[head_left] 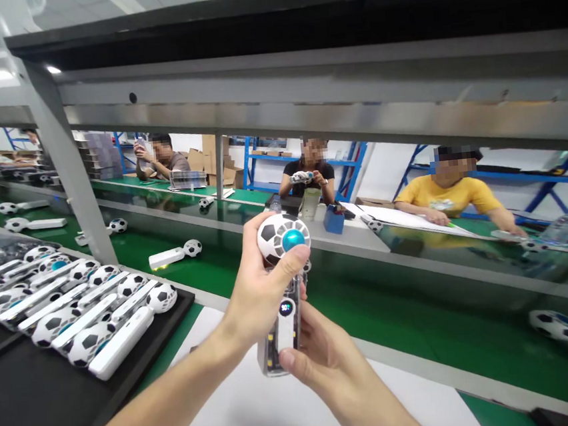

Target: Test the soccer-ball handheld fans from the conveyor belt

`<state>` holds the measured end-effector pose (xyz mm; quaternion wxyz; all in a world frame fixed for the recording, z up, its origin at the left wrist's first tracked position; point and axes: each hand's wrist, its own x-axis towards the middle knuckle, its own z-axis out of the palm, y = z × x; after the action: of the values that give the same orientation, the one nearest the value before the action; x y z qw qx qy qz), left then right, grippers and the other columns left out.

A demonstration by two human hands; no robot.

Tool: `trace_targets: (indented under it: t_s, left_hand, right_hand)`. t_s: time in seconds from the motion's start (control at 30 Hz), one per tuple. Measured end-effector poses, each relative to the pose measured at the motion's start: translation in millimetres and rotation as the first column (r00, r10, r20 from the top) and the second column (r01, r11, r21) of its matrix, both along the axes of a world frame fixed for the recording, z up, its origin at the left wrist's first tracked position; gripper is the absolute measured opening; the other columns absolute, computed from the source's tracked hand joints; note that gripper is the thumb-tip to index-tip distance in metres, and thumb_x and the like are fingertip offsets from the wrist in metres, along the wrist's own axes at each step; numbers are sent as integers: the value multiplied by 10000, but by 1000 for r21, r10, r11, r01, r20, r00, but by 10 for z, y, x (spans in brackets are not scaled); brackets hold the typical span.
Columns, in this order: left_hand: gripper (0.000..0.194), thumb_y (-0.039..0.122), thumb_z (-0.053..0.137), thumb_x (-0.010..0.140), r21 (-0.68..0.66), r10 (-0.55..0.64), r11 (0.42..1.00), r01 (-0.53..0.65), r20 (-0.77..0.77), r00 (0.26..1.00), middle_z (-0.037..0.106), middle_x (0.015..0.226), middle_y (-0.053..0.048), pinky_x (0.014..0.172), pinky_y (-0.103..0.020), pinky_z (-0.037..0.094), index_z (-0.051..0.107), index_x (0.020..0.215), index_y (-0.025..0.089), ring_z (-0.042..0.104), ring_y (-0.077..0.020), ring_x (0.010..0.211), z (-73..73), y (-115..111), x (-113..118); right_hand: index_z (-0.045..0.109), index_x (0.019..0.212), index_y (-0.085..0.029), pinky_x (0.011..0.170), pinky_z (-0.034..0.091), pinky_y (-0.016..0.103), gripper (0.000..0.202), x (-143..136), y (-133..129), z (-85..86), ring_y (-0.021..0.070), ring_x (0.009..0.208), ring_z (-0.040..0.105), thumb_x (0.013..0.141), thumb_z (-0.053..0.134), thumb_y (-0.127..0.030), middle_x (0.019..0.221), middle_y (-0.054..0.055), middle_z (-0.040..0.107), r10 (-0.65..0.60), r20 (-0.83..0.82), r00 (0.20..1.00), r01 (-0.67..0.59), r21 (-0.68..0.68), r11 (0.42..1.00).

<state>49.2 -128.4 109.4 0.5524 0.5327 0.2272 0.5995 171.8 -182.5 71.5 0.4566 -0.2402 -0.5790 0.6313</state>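
Observation:
Between my hands, above the white sheet, is a handheld fan (270, 236) with a football-patterned round head and a turquoise centre. Its clear-sided handle has a white strip and a small lit display that seems to read 90. My left hand (253, 283) is closed around the round head, thumb pressed beside the turquoise centre. Lower down, my right hand (330, 356) grips the handle, with its thumb on the lower end of the white strip. My palms and fingers hide part of the handle.
A black tray (28, 425) at left holds several football-patterned fans (123, 342). More lie on the green conveyor belt (425, 320). A white sheet (222, 406) covers the near surface. Grey shelf beams (301, 77) cross overhead; a post (78, 186) stands left. Co-workers sit across the belt.

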Motion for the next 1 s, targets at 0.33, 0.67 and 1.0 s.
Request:
trace_targets:
  t_s: [0.33, 0.67, 1.0]
  left_hand:
    - [455, 439, 702, 839, -56, 190, 981, -188, 39, 981, 624, 856, 31, 514, -236, 568, 435, 1198, 355, 603, -94, 507, 64, -273, 33]
    - [497, 488, 676, 842, -104, 49, 994, -45, 38, 998, 572, 754, 52, 424, -195, 490, 377, 1199, 315, 577, -97, 476, 75, -104, -21]
    - [569, 534, 673, 817, -235, 58, 970, -68, -53, 997, 602, 896, 1, 483, -223, 509, 373, 1233, 287, 621, -125, 602, -149, 215, 80]
  right_hand:
    - [378, 1490, -228, 1067, 457, 458, 690, -49, -89, -174, 314, 1287, 509, 908, 639, -493, 1490, 131, 459, -283, 179, 942, 251, 180, 951]
    - [455, 1425, -263, 820, 523, 345, 614, 27, 17, 4, 225, 1044, 579, 888, 696, -436, 1263, 98, 589, -41, 105, 994, 39, 18, 999]
    - [599, 1202, -191, 597, 480, 272, 449, 131, 264, -99, 177, 799, 563, 832, 744, -399, 998, 70, 581, -56, 115, 992, 61, -46, 997]
